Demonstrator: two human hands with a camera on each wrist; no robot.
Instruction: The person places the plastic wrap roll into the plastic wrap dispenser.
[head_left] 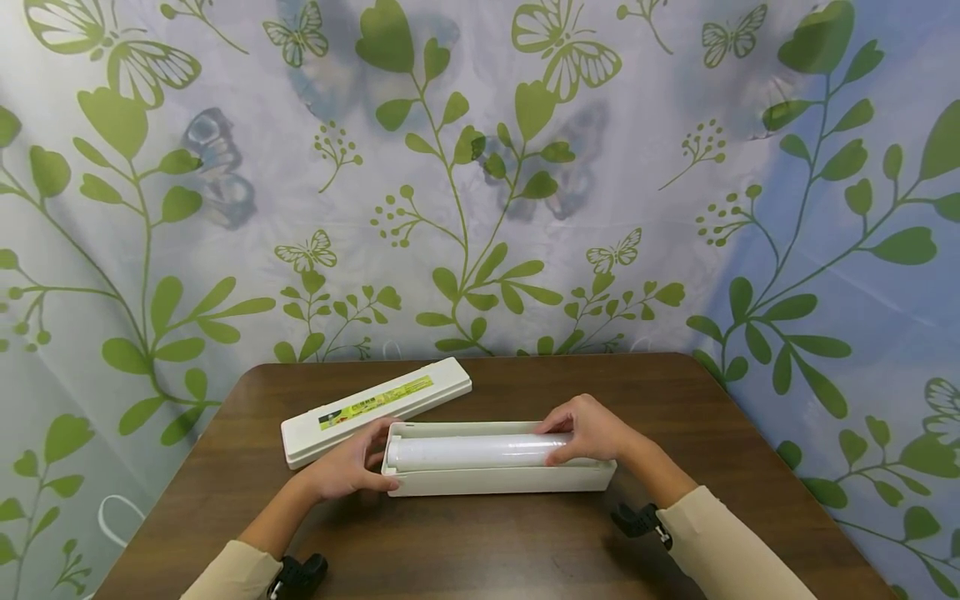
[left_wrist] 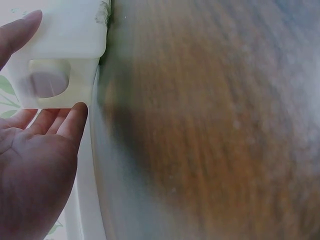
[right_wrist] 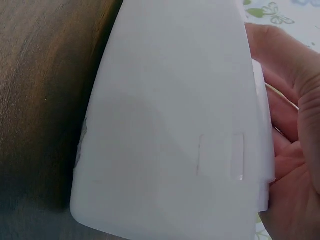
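Observation:
A long white plastic box (head_left: pixel 502 482), lidless, lies across the middle of the table with a roll of clear plastic wrap (head_left: pixel 472 451) inside. My left hand (head_left: pixel 347 465) grips the box's left end, thumb by the front wall and fingers around the back. In the left wrist view, the fingertips touch the box end (left_wrist: pixel 80 97) beside an opening that shows the roll's end. My right hand (head_left: pixel 591 429) holds the roll near its right end, thumb in front and fingers behind. In the right wrist view, the box wall (right_wrist: pixel 150 125) covers much of the roll.
A white lid (head_left: pixel 442 383) with a yellow-green label lies slanted behind the box, on the left of the brown wooden table (head_left: pixel 525 550). Behind the table hangs a curtain (head_left: pixel 637 167) printed with leaves and butterflies. Dark straps with devices sit on both wrists.

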